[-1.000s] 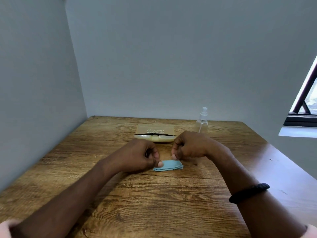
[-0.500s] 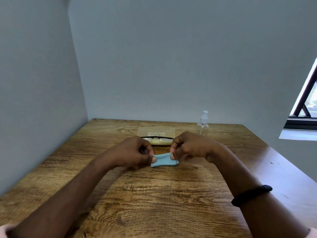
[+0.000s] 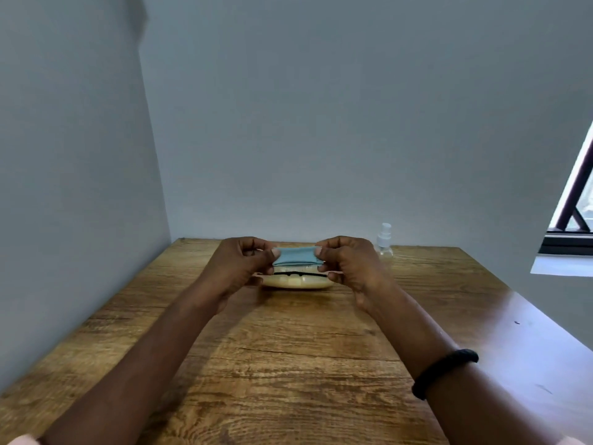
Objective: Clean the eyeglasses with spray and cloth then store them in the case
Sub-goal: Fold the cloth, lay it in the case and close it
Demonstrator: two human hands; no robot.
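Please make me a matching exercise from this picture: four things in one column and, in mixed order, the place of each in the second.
1 cloth
2 spray bottle
3 eyeglasses
4 black wristband

A in the cream case
B on the right wrist
C pinched between left hand and right hand
D upright on the table, beyond the right hand

Pairs: 1-C, 2-D, 3-A, 4-B

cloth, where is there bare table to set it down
Bare table between the forearms, nearer than the case; also left of the left hand and right of the bottle. Crowded around case and right hand.
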